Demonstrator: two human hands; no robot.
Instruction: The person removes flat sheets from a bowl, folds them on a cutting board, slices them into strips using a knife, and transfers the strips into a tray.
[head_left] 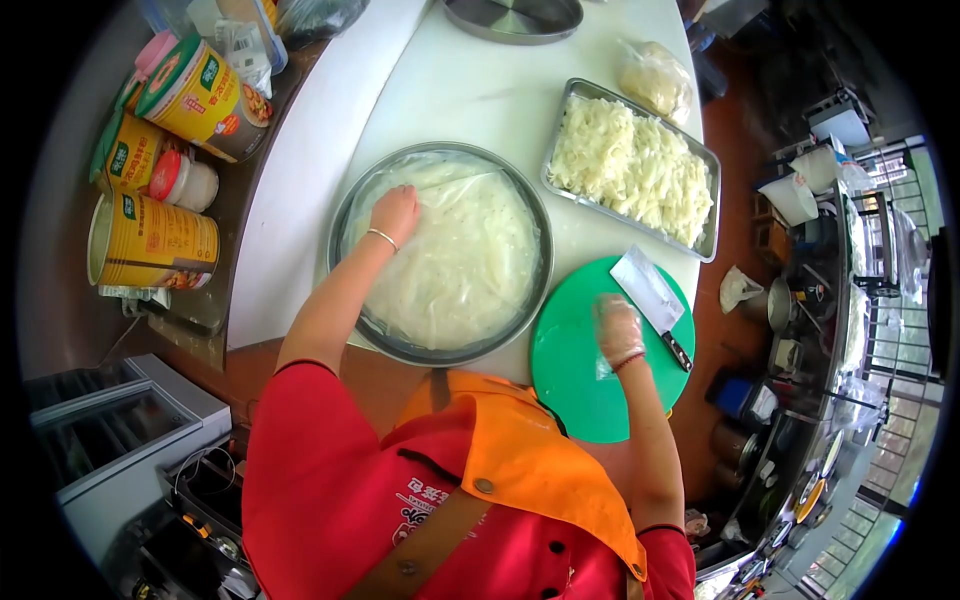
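On the white worktable [470, 90], a round metal pan [548, 250] holds pale food under clear plastic film [460, 260]. A green cutting board [570, 390] lies at its four o'clock, a rectangular metal tray [553, 130] of pale strips [630, 160] at its two. The cleaver [648, 288] lies bare near the gloved right hand [618, 330]; a careless reach could cut it, and hard tugging could tear the film. The hands are well apart: left hand [397, 214] bent onto the film towards ten o'clock, right over the board; whether either grips, I cannot tell.
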